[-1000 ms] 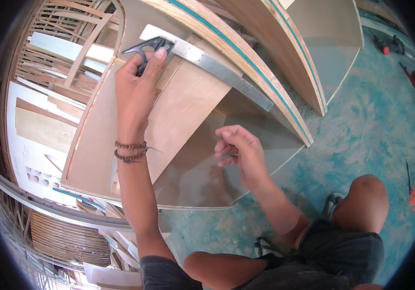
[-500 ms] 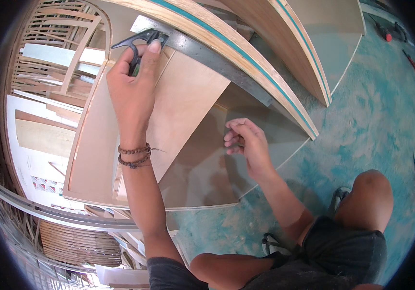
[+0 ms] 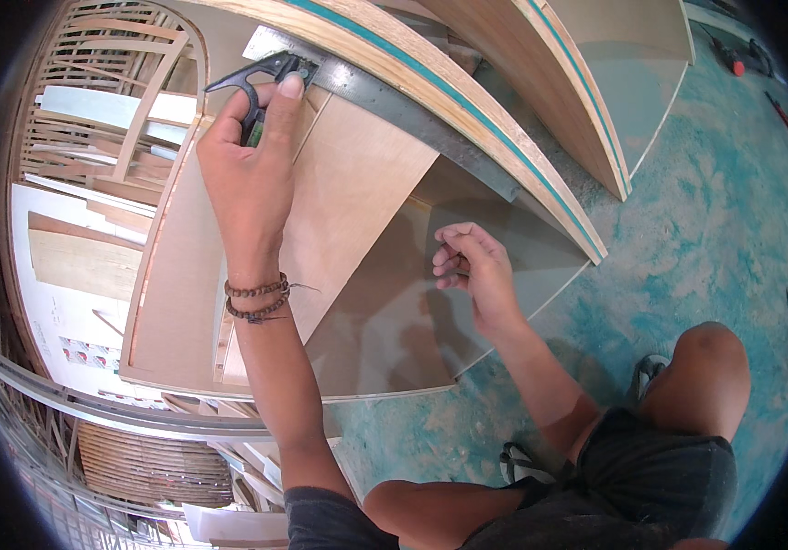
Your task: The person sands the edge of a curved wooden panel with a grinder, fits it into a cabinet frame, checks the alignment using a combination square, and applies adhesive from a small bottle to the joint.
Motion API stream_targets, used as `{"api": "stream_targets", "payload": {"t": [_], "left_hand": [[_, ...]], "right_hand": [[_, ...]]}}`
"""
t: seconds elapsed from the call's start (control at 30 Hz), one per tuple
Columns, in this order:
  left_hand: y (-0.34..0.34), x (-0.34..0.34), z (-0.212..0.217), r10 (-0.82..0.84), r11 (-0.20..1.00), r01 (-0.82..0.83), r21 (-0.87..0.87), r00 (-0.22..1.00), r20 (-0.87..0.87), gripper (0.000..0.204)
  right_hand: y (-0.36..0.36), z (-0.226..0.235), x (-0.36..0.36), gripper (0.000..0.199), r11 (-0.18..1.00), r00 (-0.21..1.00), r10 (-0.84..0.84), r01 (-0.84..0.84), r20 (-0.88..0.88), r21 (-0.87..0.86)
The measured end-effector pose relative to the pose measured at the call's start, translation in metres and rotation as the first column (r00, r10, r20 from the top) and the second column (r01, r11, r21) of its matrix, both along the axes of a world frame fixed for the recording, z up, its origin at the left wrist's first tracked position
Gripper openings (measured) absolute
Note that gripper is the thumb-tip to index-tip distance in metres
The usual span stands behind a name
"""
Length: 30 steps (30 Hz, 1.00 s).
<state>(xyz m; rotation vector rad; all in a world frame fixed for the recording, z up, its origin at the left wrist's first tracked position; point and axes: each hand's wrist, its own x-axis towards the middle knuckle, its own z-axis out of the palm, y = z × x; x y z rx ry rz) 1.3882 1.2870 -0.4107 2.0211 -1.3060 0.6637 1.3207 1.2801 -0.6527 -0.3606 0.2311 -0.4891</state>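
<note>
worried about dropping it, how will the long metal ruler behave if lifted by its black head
The long metal ruler is probably stiff, with no obvious sag beyond the left grip. Its smooth-looking bare metal may slide easily. The far end would likely dip, since most of its length lies past the black head.

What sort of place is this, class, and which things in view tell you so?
Probably a woodworking workshop: a metal ruler with a black sliding head lies along a curved wooden piece with a teal stripe, and many loose wooden strips show at the left.
</note>
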Motion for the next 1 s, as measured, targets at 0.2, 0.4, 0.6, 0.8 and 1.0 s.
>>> {"api": "stream_targets", "payload": {"t": [0.2, 0.4, 0.6, 0.8, 1.0], "left_hand": [[-0.003, 0.002, -0.001, 0.002, 1.0, -0.002, 0.004, 1.0, -0.001, 0.039], [-0.002, 0.003, -0.001, -0.026, 1.0, 0.026, -0.002, 0.999, 0.041, 0.04], [-0.002, 0.003, -0.001, -0.04, 0.999, 0.039, 0.028, 0.998, 0.037, 0.04], [0.0, 0.004, -0.002, -0.081, 0.996, 0.08, 0.026, 0.996, 0.042, 0.037], [-0.001, 0.002, 0.001, -0.081, 0.996, 0.079, 0.041, 0.996, 0.045, 0.036]], "right_hand": [[-0.002, -0.001, -0.001, 0.019, 1.0, 1.0, -0.006, 0.006, 0.008, -0.009], [0.003, 0.001, -0.002, 0.019, 1.0, 1.0, 0.005, -0.005, 0.011, -0.012], [0.007, 0.0, 0.0, 0.018, 1.0, 1.0, 0.008, -0.008, 0.005, -0.013], [0.013, 0.0, 0.001, 0.018, 1.0, 1.0, 0.026, -0.026, 0.001, -0.008], [0.011, 0.002, -0.002, 0.018, 1.0, 1.0, 0.013, -0.013, 0.007, 0.003]]}}
